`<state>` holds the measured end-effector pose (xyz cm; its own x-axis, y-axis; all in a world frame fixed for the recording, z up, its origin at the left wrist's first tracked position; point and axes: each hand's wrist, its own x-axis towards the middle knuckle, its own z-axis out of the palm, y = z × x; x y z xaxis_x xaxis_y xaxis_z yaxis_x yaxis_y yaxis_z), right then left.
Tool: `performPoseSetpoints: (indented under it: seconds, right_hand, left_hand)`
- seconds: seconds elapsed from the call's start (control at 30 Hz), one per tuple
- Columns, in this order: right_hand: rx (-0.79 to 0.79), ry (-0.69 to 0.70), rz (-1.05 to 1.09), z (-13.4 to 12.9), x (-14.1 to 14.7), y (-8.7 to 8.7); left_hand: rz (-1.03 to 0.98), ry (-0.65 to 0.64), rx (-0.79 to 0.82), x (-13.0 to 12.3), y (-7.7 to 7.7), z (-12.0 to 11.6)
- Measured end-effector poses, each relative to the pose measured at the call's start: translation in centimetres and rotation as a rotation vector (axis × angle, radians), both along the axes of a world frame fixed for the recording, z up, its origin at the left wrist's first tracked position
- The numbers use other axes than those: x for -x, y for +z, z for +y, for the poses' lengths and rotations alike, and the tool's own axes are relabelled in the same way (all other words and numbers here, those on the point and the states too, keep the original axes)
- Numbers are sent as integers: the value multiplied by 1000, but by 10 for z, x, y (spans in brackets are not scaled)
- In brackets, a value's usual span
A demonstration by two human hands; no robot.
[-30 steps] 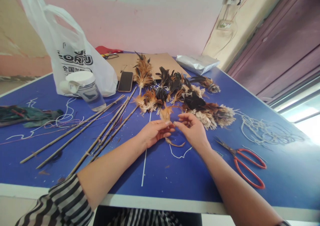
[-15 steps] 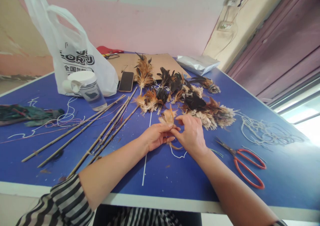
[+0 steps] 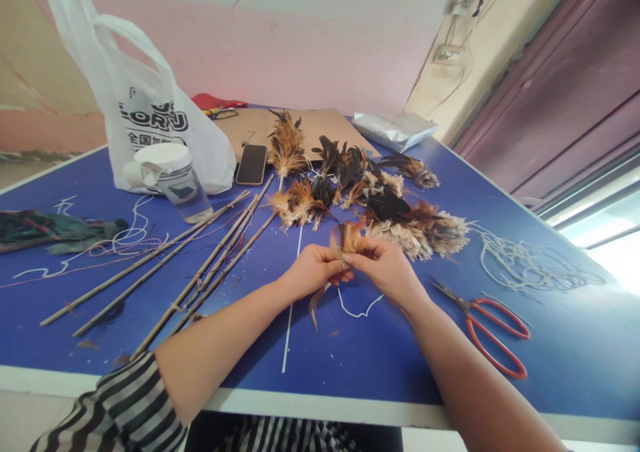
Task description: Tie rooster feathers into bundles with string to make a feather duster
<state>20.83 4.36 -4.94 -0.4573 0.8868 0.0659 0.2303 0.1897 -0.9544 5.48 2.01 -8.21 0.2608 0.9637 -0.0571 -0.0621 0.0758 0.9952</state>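
Observation:
Both hands meet over the blue table (image 3: 345, 365), near its middle. My left hand (image 3: 313, 270) is closed on a small bunch of brown and tan feathers (image 3: 349, 236), fingertips pressed at its base. Against it, my right hand (image 3: 387, 265) pinches the same bunch from the right. A long brown feather (image 3: 317, 304) hangs below my left fingers. White string (image 3: 361, 315) loops on the table under the hands. Beyond them lie piles of black, brown and cream feathers (image 3: 387, 202).
Red-handled scissors (image 3: 495, 329) lie right of my right hand, near tangled string (image 3: 530, 262). Thin sticks (image 3: 210, 272) lie at left. Farther back are a lidded jug (image 3: 183, 185), a white plastic bag (image 3: 150, 115), a phone (image 3: 251, 165), cardboard (image 3: 320, 127) and a silver packet (image 3: 395, 131).
The feather bunch has turned and shifted slightly right, showing darker feathers. My right fingers have closed in on it. The loose brown feather now hangs lower and farther left.

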Motion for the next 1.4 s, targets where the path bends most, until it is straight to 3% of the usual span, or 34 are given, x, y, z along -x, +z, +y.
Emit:
performPoseSetpoints:
  seconds: [0.23,0.37,0.67,0.83,1.07,1.4]
  right_hand:
    - [-119,-98,-149,2,9,-16]
    - [-103,-138,-185,4,10,-18]
    - [102,-6,86,15,6,-20]
    - [98,10,96,17,5,-21]
    - [9,12,-9,17,4,-14]
    - [-51,-16,-65,18,7,-15]
  left_hand:
    - [125,-48,-68,-2,-11,1]
    - [83,-40,-42,-2,-16,3]
    - [-143,-40,176,4,-4,6]
    - [-194,19,167,4,-6,6]
    - [-67,12,144,2,-11,5]
    - [-108,-35,136,2,-5,6]
